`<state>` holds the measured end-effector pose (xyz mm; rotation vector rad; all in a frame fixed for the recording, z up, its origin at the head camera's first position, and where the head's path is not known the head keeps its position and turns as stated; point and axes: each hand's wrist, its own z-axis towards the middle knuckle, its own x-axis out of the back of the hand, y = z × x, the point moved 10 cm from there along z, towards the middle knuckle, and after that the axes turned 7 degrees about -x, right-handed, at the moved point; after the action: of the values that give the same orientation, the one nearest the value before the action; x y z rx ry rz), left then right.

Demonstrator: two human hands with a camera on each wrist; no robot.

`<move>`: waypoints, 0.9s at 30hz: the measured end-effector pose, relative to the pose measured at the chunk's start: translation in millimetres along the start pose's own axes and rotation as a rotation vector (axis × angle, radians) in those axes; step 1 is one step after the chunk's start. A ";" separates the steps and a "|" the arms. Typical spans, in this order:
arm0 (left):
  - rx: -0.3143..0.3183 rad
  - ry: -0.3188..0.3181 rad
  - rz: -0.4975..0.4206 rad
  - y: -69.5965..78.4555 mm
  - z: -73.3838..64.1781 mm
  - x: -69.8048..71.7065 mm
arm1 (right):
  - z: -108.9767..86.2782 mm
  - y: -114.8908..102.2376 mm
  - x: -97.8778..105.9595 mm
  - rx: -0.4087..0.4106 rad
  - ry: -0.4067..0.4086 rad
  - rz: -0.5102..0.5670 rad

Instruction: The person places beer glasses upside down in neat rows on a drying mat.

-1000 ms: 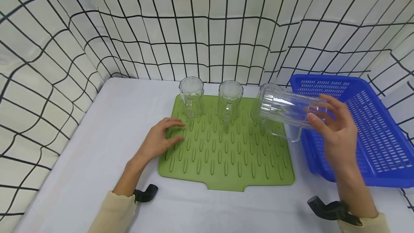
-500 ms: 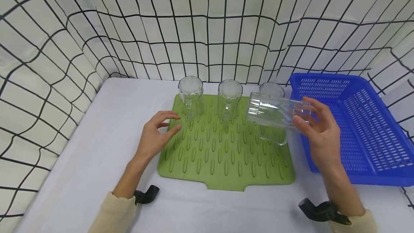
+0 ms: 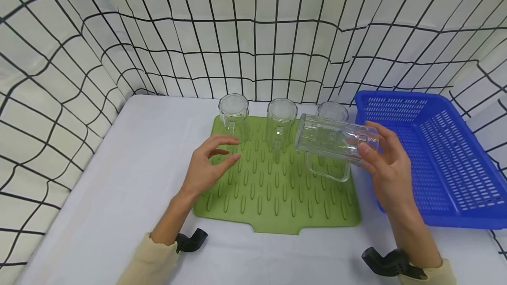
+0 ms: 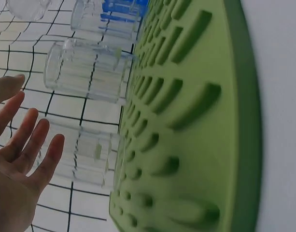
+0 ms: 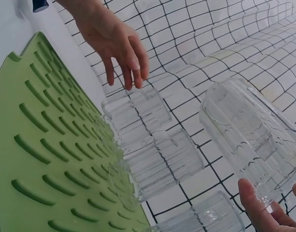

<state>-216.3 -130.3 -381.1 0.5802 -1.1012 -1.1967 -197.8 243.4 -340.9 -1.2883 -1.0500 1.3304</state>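
Note:
In the head view my right hand [image 3: 390, 170] grips a clear glass mug [image 3: 330, 137] by its right end. That mug is held almost sideways above the right part of a green ridged mat [image 3: 273, 201], its handle on the near side. Three similar glass mugs stand along the mat's back edge: a left one [image 3: 234, 115], a middle one [image 3: 281, 120] and a right one [image 3: 333, 110], partly hidden behind the held mug. My left hand [image 3: 210, 164] hovers over the mat's left part with fingers loosely bent, holding nothing, near the left mug.
A blue perforated plastic basket [image 3: 447, 157] stands to the right of the mat. White cloth [image 3: 107, 179] covers the table. Behind and at the sides rises a white backing with black netting [image 3: 269, 34].
My right hand has carried the mug leftward, away from the basket and over the mat. My left hand has shifted slightly to the right. The three standing mugs have not moved.

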 end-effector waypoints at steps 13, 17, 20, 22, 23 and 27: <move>-0.070 -0.049 -0.156 23.6 14.6 -33.7 | -0.5 13.5 -20.4 -0.067 -0.025 -0.025; -0.090 -0.059 -0.166 30.4 16.9 -41.0 | 0.0 19.7 -28.0 -0.109 -0.038 -0.028; -0.104 -0.070 -0.192 34.3 17.8 -46.6 | -0.4 23.7 -31.7 -0.132 -0.040 -0.042; -0.119 -0.078 -0.222 37.1 18.8 -50.2 | -0.4 26.1 -33.9 -0.136 -0.046 -0.045; -0.127 -0.083 -0.241 38.4 19.4 -52.0 | -0.6 27.0 -35.1 -0.139 -0.049 -0.055; -0.149 -0.088 -0.290 43.2 20.6 -56.9 | -1.1 31.6 -39.1 -0.149 -0.065 -0.075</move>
<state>-214.5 -60.0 -357.0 0.5896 -1.0132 -1.5551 -200.2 199.8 -365.8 -1.3084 -1.2506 1.2644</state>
